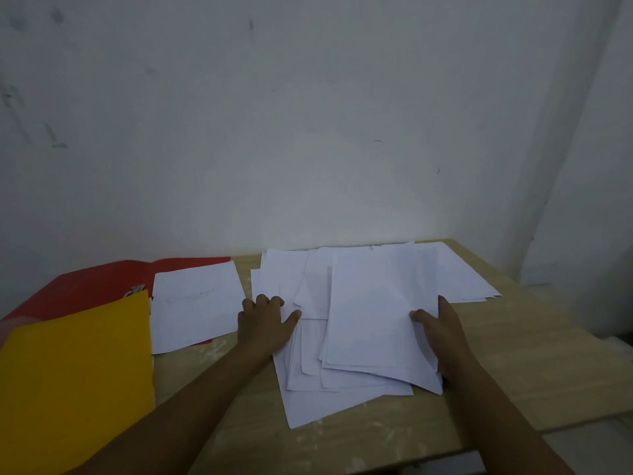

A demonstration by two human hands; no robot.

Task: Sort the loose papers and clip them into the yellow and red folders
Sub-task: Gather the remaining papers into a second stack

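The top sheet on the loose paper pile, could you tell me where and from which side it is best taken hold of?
Probably its right edge, from the right. The top sheet lies flat on the loose paper pile, so only its edges offer purchase; the right hand already has its thumb over that edge, while the left hand rests on the pile.

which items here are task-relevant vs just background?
Job:
loose papers
yellow folder
red folder
sheets on the red folder
left hand, right hand, both on the papers

Background:
table
wall
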